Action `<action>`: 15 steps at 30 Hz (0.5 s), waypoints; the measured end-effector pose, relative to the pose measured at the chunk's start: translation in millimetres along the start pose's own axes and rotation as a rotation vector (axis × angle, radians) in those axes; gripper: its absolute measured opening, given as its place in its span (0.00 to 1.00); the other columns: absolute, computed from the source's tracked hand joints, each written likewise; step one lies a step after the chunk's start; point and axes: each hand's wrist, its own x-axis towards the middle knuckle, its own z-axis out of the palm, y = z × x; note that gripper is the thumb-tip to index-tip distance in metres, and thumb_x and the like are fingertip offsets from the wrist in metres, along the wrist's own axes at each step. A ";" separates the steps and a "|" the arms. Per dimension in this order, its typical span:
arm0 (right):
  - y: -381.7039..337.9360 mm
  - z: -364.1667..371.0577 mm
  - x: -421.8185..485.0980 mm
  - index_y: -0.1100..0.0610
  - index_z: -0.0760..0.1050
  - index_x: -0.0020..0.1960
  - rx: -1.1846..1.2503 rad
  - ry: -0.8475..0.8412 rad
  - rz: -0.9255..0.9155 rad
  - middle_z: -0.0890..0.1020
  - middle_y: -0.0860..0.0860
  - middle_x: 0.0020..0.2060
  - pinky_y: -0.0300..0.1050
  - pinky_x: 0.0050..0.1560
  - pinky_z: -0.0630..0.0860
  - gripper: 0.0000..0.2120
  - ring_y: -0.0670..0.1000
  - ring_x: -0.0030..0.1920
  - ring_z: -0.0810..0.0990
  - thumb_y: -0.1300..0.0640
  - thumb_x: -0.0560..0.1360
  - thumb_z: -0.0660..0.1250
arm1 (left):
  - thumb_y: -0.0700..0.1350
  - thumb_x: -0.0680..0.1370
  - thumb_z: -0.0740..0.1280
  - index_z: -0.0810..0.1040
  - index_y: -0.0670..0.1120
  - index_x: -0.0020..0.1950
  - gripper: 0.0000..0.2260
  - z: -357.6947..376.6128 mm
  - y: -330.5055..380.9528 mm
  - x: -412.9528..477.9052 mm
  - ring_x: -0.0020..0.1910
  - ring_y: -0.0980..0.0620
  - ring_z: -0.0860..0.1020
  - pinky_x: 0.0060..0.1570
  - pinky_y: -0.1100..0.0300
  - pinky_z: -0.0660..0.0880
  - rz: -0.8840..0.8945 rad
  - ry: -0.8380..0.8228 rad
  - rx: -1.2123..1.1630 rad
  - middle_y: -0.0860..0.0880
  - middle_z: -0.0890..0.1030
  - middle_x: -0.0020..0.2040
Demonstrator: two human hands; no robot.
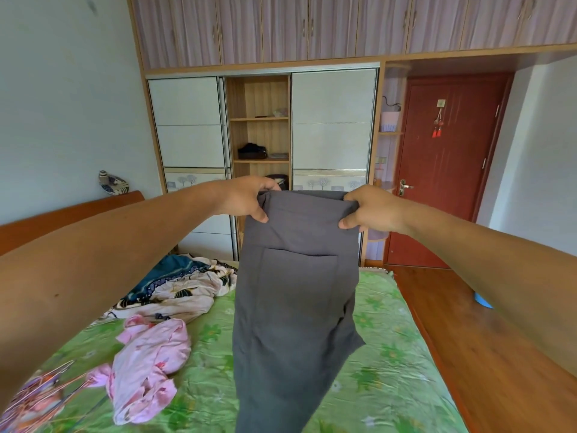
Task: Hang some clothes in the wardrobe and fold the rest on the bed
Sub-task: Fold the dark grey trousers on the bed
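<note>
Grip: left hand (246, 198), right hand (371, 209) pinching grey trousers (293, 292) waistband, held above bed (390, 354). Step: likely folding. Next: lower flat onto bed.

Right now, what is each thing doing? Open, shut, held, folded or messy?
Grey trousers: held up by the waistband, hanging, unfolded.
Left hand: gripping the trousers.
Right hand: gripping the trousers.
Pink garment: crumpled on the bed.
Wardrobe: open in the middle.
Red door: shut.
</note>
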 end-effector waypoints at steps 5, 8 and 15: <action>-0.8 -9.1 -3.3 0.62 0.79 0.52 0.232 0.103 -0.056 0.83 0.61 0.49 0.51 0.47 0.85 0.12 0.60 0.51 0.84 0.71 0.71 0.74 | 0.35 0.71 0.78 0.79 0.53 0.55 0.19 -8.1 0.3 -0.6 0.53 0.55 0.81 0.48 0.63 0.76 0.050 0.041 -0.137 0.52 0.83 0.53; -2.2 -16.7 -7.7 0.51 0.73 0.56 0.475 0.168 -0.099 0.81 0.64 0.49 0.61 0.50 0.82 0.23 0.64 0.49 0.83 0.74 0.72 0.71 | 0.37 0.72 0.78 0.80 0.52 0.54 0.16 -20.4 3.0 -0.2 0.53 0.55 0.82 0.50 0.62 0.79 0.072 0.035 -0.140 0.53 0.84 0.52; -19.3 -17.1 -4.3 0.57 0.74 0.64 0.632 0.221 -0.071 0.83 0.61 0.56 0.58 0.52 0.83 0.26 0.60 0.57 0.84 0.74 0.71 0.72 | 0.55 0.70 0.80 0.75 0.57 0.62 0.24 -34.6 52.7 16.4 0.53 0.61 0.80 0.48 0.65 0.78 0.110 -0.023 0.185 0.60 0.80 0.57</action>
